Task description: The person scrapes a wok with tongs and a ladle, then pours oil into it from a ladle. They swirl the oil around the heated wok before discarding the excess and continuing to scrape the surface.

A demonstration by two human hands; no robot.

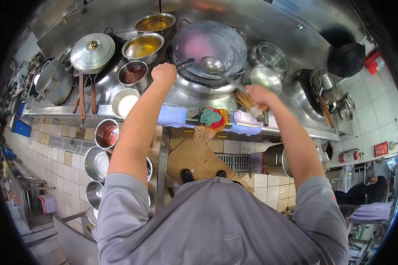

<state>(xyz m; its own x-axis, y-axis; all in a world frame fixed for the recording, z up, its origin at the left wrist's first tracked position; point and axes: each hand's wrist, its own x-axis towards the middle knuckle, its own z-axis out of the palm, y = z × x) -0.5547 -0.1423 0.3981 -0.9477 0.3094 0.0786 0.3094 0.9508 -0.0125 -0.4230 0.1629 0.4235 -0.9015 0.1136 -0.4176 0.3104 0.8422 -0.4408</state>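
A large dark wok (232, 46) sits on the burner at the centre back, its inside bare with a pinkish sheen. My left hand (164, 74) is closed in a fist beside the wok's left edge, around a dark handle (185, 65) that sticks out to its right. In my right hand (260, 97) is the shaft of a metal ladle (212, 65), whose bowl lies over the wok's lower part. A bamboo brush (247, 102) is just below and left of that hand, near the counter edge.
Bowls of yellow liquid (143, 47), a pot of dark sauce (133, 74) and a white-filled pot (126, 103) stand left of the wok. A perforated strainer (266, 80) is on the right. Folded cloths (172, 115) line the front edge.
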